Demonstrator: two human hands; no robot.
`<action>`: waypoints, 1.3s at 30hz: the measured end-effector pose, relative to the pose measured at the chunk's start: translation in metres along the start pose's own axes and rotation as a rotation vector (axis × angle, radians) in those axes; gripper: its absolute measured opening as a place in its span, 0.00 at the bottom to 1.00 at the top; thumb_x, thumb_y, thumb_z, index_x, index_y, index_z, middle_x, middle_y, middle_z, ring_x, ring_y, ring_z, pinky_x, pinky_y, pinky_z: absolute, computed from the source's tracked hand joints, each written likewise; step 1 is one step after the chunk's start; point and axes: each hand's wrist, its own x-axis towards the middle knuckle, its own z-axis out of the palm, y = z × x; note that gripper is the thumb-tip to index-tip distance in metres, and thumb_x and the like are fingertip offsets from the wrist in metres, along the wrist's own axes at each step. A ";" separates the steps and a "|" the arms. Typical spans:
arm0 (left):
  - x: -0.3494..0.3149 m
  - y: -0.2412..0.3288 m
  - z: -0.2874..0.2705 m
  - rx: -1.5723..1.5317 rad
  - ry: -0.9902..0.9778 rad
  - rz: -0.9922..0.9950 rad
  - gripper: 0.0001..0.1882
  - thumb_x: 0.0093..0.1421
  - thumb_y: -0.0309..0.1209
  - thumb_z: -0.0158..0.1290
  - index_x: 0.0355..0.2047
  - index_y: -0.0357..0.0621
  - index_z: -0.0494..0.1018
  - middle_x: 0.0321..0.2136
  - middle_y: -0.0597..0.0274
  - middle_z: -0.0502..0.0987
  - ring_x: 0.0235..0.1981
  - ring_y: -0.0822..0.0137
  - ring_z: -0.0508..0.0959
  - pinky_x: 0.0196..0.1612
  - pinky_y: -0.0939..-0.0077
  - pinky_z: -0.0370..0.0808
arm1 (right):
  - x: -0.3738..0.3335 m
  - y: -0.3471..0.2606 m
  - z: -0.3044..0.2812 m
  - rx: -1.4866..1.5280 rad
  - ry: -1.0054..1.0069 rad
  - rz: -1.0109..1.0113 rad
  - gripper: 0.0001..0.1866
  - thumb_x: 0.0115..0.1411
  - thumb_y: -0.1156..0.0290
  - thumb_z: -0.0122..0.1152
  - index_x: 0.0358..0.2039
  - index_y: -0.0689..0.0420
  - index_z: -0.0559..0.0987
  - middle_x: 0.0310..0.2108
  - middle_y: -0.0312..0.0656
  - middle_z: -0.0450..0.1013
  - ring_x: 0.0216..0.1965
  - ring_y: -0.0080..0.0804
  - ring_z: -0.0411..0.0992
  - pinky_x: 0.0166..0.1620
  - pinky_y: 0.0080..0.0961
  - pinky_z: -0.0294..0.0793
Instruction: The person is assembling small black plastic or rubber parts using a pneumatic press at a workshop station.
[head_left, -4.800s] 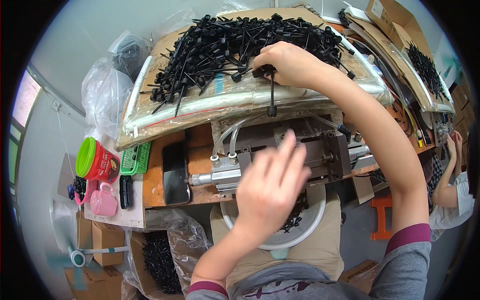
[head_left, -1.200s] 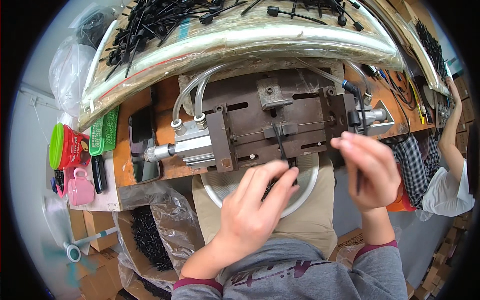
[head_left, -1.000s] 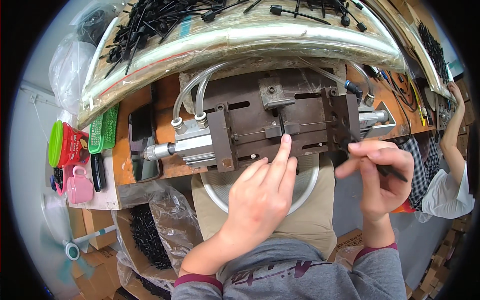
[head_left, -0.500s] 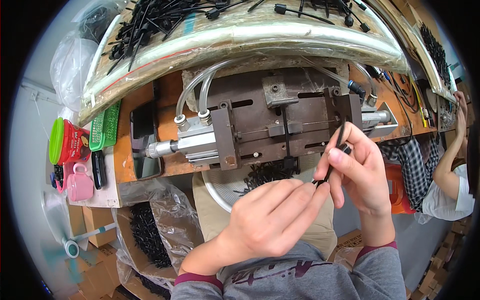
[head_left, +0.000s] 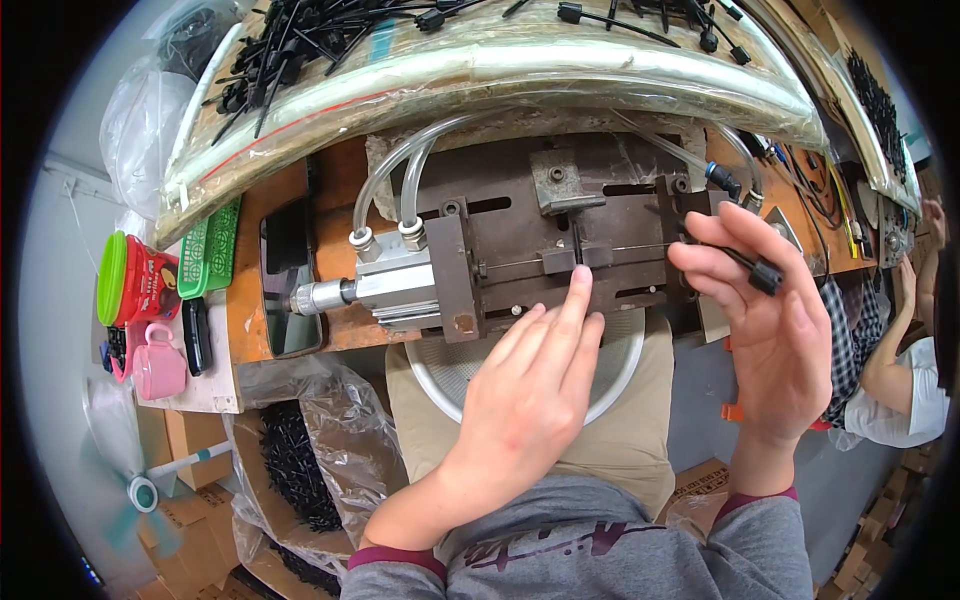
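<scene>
Touching on One Side, Holding on the Other

Your left hand (head_left: 530, 395) is loosely spread and grips nothing; its index fingertip touches the seated strap (head_left: 577, 240) at the middle of the brown fixture (head_left: 625, 225). Your right hand (head_left: 775, 330), right of the fixture, is half curled, a loose strap (head_left: 764, 276) lodged among its fingers (which ones pinch it, I cannot tell). Each strap looks light, springy, perhaps slick; the thick end (head_left: 767, 279) seems the surest hold. Beyond the fixture lies a strap heap (head_left: 278, 68).
</scene>
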 end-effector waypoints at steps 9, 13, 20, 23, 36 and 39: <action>0.012 0.003 -0.008 0.207 -0.145 0.012 0.17 0.54 0.29 0.64 0.44 0.37 0.80 0.55 0.46 0.78 0.25 0.66 0.81 0.31 0.73 0.78 | -0.011 -0.003 -0.017 -0.074 -0.039 -0.102 0.14 0.61 0.72 0.63 0.43 0.67 0.72 0.60 0.72 0.66 0.52 0.47 0.79 0.56 0.35 0.78; 0.020 0.000 -0.022 0.123 -0.164 0.014 0.17 0.54 0.32 0.66 0.43 0.40 0.81 0.50 0.52 0.81 0.26 0.65 0.82 0.31 0.73 0.78 | -0.015 0.012 -0.022 -0.501 -0.114 -0.316 0.18 0.50 0.80 0.72 0.43 0.68 0.81 0.60 0.66 0.69 0.51 0.47 0.79 0.54 0.37 0.79; 0.118 -0.079 -0.071 0.298 0.400 0.182 0.11 0.57 0.32 0.64 0.38 0.42 0.82 0.34 0.54 0.83 0.32 0.58 0.84 0.37 0.67 0.79 | -0.024 0.010 0.000 -0.471 -0.121 -0.200 0.21 0.51 0.80 0.70 0.47 0.70 0.80 0.57 0.60 0.74 0.57 0.48 0.76 0.59 0.35 0.75; 0.152 -0.097 -0.079 0.333 0.338 0.052 0.10 0.56 0.30 0.61 0.37 0.39 0.83 0.33 0.47 0.82 0.39 0.50 0.82 0.45 0.59 0.79 | -0.027 0.024 0.004 -0.349 -0.100 -0.213 0.15 0.50 0.84 0.70 0.40 0.68 0.80 0.56 0.59 0.74 0.54 0.45 0.78 0.54 0.32 0.79; 0.148 -0.089 -0.089 -0.042 0.148 -0.115 0.16 0.58 0.34 0.65 0.44 0.39 0.82 0.32 0.64 0.82 0.33 0.75 0.80 0.37 0.79 0.76 | -0.008 0.059 0.024 -1.060 -0.246 -0.518 0.10 0.46 0.80 0.67 0.31 0.61 0.80 0.51 0.48 0.80 0.25 0.32 0.78 0.30 0.25 0.79; 0.125 -0.062 -0.092 -0.306 0.173 -0.113 0.12 0.57 0.25 0.66 0.41 0.34 0.81 0.37 0.64 0.80 0.35 0.78 0.80 0.35 0.86 0.75 | -0.005 0.057 0.023 -1.086 -0.240 -0.523 0.08 0.47 0.78 0.66 0.31 0.59 0.81 0.49 0.47 0.81 0.19 0.28 0.75 0.26 0.23 0.75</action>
